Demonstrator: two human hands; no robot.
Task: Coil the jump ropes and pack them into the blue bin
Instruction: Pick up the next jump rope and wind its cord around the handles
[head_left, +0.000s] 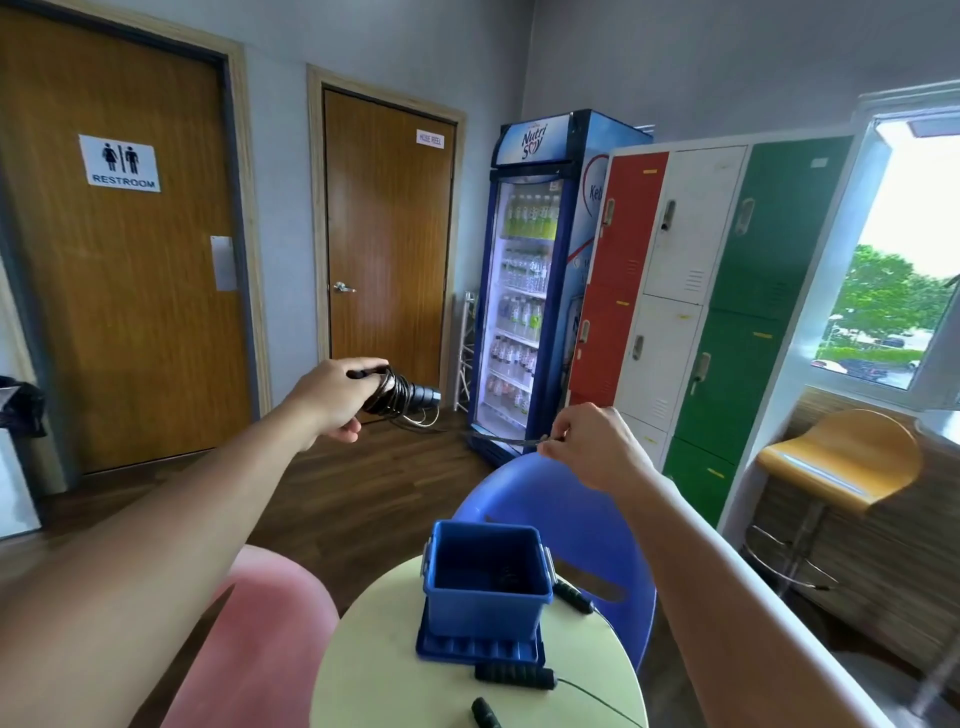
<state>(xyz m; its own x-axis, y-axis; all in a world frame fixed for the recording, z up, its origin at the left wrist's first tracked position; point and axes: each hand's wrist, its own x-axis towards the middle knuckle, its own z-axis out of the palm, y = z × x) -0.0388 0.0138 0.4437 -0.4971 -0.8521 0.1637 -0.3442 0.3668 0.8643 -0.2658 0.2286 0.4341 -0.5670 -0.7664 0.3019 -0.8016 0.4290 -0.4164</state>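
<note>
left hand (332, 400) is up, well above the table, fingers curled round a black jump rope (397, 397), its cord wound in a tight coil over the handles. right hand (592, 447) pinches the loose cord between thumb and fingertips, and the cord is stretched between both hands. blue bin (485, 603) sits open on its lid (467, 649) on the round table (363, 675); something dark is inside, too dim to tell. black handle (514, 675) lies just in front of the bin, two more nearby. blue chair (587, 519) is behind the table, pink chair (260, 623) to the left. fridge (540, 280), lockers (701, 291) and stool (841, 457) are further back.
</note>
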